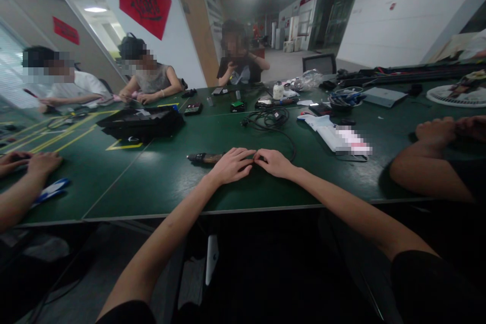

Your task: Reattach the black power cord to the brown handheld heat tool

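Brown-and-black rod-shaped tool point(205, 158): 1, on glossy green bench point(152, 182), partly behind left hand point(232, 166).
Left hand's fingers: slightly apart; grip cannot be told.
Right hand point(274, 163): fingers bunched at the left's; any pinch cannot be told.
Black coiled cable point(280, 117): 1, beyond the hands.

So the tool point(205, 157) is a slim, stick-shaped thing lying flat on the green table point(152, 182), pretty much crosswise. Its nose points left: narrow metallic-looking tip, then a black section, then a brownish body. The back end is hidden behind the left hand point(234, 166), whose fingertips meet the right hand's point(274, 163) just past it. Can't tell what they're pinching, if anything. There's also a black cord point(274, 119), loosely coiled beyond the hands, with one strand curving down near the right one. Looks like a plug point(243, 122) on its left end.
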The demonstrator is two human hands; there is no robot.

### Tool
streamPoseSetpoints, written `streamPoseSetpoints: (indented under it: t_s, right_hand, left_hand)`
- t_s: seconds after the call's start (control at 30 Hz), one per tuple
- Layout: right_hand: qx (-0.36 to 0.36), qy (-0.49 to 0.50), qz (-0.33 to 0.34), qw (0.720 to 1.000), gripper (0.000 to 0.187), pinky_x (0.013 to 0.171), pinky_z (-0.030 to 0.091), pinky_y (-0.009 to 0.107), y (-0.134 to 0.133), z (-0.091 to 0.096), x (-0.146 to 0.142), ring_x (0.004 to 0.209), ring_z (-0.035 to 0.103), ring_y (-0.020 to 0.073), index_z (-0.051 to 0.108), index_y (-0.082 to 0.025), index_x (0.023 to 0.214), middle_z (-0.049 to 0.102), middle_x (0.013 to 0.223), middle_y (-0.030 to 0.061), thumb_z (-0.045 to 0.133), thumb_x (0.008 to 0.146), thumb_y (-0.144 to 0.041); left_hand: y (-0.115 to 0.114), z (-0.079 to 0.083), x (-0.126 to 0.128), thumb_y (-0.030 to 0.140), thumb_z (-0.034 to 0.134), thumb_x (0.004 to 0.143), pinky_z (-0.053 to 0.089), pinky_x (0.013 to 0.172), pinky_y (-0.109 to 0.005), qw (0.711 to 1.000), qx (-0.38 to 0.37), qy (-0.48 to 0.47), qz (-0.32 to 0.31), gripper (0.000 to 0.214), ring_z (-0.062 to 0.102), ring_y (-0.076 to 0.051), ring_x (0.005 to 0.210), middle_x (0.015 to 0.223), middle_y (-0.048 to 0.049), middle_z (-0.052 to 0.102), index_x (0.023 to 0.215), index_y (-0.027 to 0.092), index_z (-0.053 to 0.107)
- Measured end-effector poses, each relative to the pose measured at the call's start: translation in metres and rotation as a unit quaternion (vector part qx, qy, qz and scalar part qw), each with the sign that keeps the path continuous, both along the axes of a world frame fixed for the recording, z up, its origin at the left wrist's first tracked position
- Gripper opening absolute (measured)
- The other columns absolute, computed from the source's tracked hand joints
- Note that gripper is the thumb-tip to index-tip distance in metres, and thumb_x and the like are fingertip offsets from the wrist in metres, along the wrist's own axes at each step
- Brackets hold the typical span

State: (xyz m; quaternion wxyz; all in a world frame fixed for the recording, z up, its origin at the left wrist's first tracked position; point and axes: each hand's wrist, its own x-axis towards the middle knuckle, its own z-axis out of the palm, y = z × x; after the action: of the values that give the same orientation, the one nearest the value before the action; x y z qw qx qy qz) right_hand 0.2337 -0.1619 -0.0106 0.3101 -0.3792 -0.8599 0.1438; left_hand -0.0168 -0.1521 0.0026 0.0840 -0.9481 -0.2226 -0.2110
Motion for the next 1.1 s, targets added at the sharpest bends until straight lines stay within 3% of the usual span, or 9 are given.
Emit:
streamPoseSetpoints:
  t_s: [0.3,0.53,0.67,0.8,0.93,1.1]
  right_hand:
    - [0.005,-0.003,-0.002,1.000,0.009,0.077,0.044,0.029,-0.001,0.000,0.000,0.082,0.064,0.0175,0.071,-0.021,0.103,0.074,0.100,0.0038,0.062,0.101,-0.023]
    - [0.010,-0.007,-0.001,1.000,0.010,0.083,0.048,0.030,0.000,0.000,0.001,0.091,0.068,0.0197,0.071,-0.021,0.102,0.075,0.103,0.0045,0.062,0.101,-0.024]
    - [0.020,-0.012,-0.004,1.000,0.012,0.086,0.050,0.031,-0.001,0.000,0.000,0.094,0.068,0.0202,0.072,-0.021,0.103,0.074,0.105,0.0053,0.061,0.103,-0.025]
    - [0.045,-0.017,-0.029,0.998,0.016,0.093,0.051,0.034,-0.005,0.003,0.000,0.107,0.066,0.0224,0.070,-0.023,0.112,0.071,0.122,0.0076,0.057,0.105,-0.028]
    - [0.072,-0.022,-0.062,0.995,0.018,0.095,0.053,0.041,-0.008,0.006,0.001,0.124,0.057,0.0276,0.068,-0.025,0.118,0.064,0.139,0.0085,0.056,0.105,-0.025]
    - [0.086,-0.030,-0.082,0.992,0.017,0.087,0.056,0.041,-0.006,0.005,0.004,0.127,0.053,0.0286,0.068,-0.026,0.114,0.064,0.135,0.0077,0.058,0.102,-0.019]
  left_hand:
    - [0.005,-0.001,-0.005,0.030,0.046,0.105,0.045,0.108,-0.050,0.998,-0.001,-0.036,0.044,0.032,0.056,-0.028,0.131,0.146,-0.0095,0.062,0.125,0.022,0.070]
    - [0.006,-0.009,0.008,0.044,0.054,0.104,0.047,0.100,-0.041,1.000,-0.014,0.019,-0.002,0.031,0.065,-0.023,0.113,0.123,-0.0074,0.072,0.119,0.022,0.069]
    - [0.009,-0.011,0.011,0.042,0.046,0.108,0.046,0.095,-0.039,0.999,-0.015,0.029,0.012,0.031,0.066,-0.022,0.106,0.110,-0.0077,0.074,0.111,0.022,0.070]
    - [0.019,-0.013,0.007,0.044,0.048,0.107,0.044,0.093,-0.039,0.998,-0.020,0.028,0.047,0.031,0.065,-0.023,0.106,0.109,-0.0077,0.074,0.111,0.023,0.071]
    - [0.042,-0.016,-0.020,0.046,0.051,0.105,0.044,0.090,-0.039,0.989,-0.029,0.006,0.143,0.030,0.065,-0.024,0.101,0.106,-0.0072,0.075,0.113,0.025,0.071]
    - [0.066,-0.017,-0.092,0.047,0.052,0.102,0.043,0.092,-0.042,0.951,-0.039,-0.016,0.307,0.029,0.065,-0.028,0.101,0.105,-0.0075,0.074,0.108,0.026,0.071]
